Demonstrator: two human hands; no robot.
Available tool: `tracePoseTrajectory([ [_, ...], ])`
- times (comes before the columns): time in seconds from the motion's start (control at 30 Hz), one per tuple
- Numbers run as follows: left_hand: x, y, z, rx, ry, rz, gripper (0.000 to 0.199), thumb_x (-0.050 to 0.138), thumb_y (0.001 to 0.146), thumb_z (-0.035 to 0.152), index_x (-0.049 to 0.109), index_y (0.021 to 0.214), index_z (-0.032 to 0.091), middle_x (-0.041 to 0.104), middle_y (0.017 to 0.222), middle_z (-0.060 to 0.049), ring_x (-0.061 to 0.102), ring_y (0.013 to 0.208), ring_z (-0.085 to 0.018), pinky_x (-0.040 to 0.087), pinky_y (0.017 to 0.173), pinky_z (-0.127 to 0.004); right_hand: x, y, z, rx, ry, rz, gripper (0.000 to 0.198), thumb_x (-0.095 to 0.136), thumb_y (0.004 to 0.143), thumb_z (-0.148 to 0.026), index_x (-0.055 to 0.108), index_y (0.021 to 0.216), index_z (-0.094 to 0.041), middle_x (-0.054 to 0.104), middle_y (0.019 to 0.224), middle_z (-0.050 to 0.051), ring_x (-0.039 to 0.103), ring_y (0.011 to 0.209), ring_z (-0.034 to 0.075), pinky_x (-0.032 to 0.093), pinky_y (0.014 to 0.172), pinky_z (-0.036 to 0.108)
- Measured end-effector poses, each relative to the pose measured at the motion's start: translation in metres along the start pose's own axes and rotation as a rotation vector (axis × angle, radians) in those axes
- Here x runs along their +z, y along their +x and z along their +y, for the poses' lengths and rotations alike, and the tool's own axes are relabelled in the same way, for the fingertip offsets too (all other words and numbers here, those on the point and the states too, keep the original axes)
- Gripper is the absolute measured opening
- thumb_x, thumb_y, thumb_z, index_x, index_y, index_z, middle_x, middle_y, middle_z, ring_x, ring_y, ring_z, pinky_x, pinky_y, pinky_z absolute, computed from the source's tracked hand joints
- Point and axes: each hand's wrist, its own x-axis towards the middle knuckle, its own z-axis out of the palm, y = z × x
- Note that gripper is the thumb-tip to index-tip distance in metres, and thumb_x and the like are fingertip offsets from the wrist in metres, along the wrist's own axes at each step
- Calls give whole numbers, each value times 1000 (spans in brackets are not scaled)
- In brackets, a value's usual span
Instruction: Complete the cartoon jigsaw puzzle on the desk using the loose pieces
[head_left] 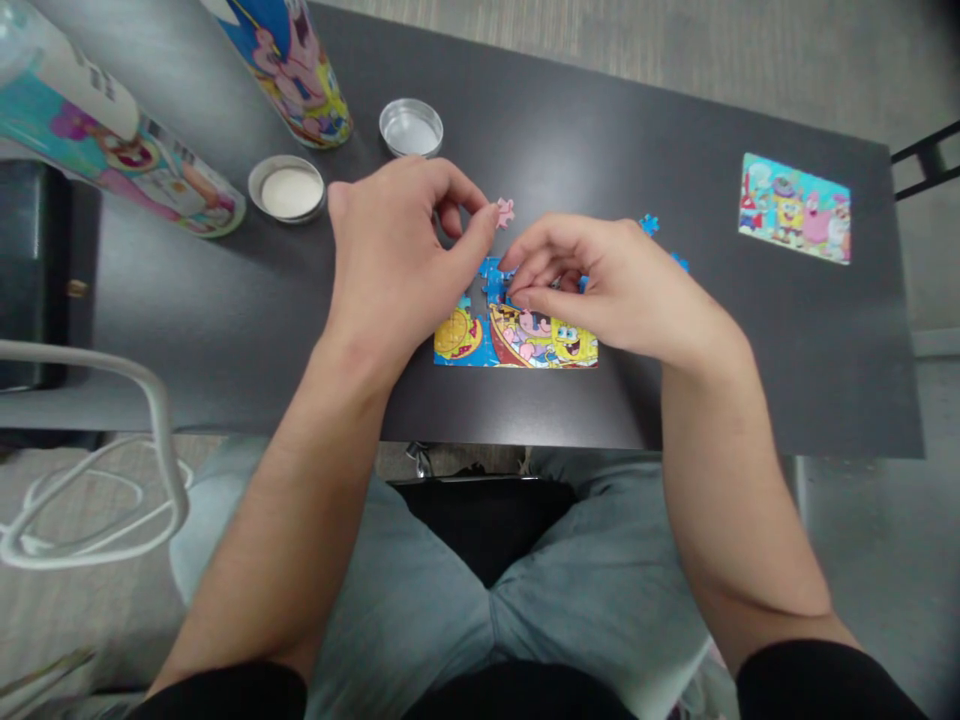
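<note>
At the left end of the table (810,350), a can (127,150) printed with cartoon figures stands with a shallow metal lid (289,190) just beside its base. Farther right a second can (300,75) stands, also with cartoon figures, and another lid (411,130) lies near it. Next comes the left hand (390,240), its back turned up, its thumb and forefinger drawn close together at the tips. A pink piece (505,212) shows right at those tips; I cannot tell whether they pinch it or it lies just beyond them. Below, flat on the table near its front edge, is the partly joined puzzle (525,350): a burger at its left, a yellow face at its right, and a gap in its upper left where dark table shows. The right hand (630,285) is curled over the puzzle's upper right, thumb beneath the bent fingers; whether they grip anything is hidden. Past its knuckles lie loose blue pieces (649,225). Well apart, toward the right end, a picture card (795,210) lies face up.
</note>
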Motion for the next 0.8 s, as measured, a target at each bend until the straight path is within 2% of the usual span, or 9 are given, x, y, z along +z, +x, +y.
tracePoseTrajectory([
  [0.1, 0, 0, -1, 16, 0, 58, 19, 81, 119, 46, 94, 118, 32, 94, 121, -6, 86, 111, -36, 57, 95, -55, 0, 0, -1, 11, 5, -2, 17, 92, 101, -24, 86, 113, -34, 93, 108, 1, 90, 106, 32, 75, 109, 56],
  [0.3, 1, 1, -3, 51, -25, 59, 20, 80, 116, 50, 92, 114, 34, 92, 113, -8, 82, 104, -37, 56, 93, -58, -7, -5, 1, 5, 80, 59, 19, 100, 102, -25, 89, 113, -35, 93, 105, 1, 87, 98, 29, 75, 96, 52],
  [0.43, 2, 2, -5, 61, -47, 76, 21, 79, 112, 52, 90, 107, 35, 90, 108, -8, 77, 97, -37, 47, 82, -57, -6, -4, 6, 16, 72, 21, 20, 99, 101, -25, 89, 115, -34, 93, 107, 1, 88, 101, 29, 75, 99, 50],
  [0.63, -2, 4, -4, 85, -25, 24, 29, 71, 114, 61, 87, 109, 37, 88, 111, -8, 62, 85, -31, 46, 82, -56, 0, 2, 6, -22, 19, -20, 18, 95, 99, -24, 86, 112, -34, 93, 105, -1, 87, 100, 27, 73, 100, 47],
  [0.8, 0, 4, -6, 68, -43, 24, 28, 73, 111, 64, 86, 106, 39, 87, 109, -8, 69, 90, -36, 46, 84, -57, -2, 1, 4, -45, -18, -24, 20, 90, 100, -17, 85, 111, -33, 92, 106, 1, 85, 98, 27, 70, 100, 48],
])
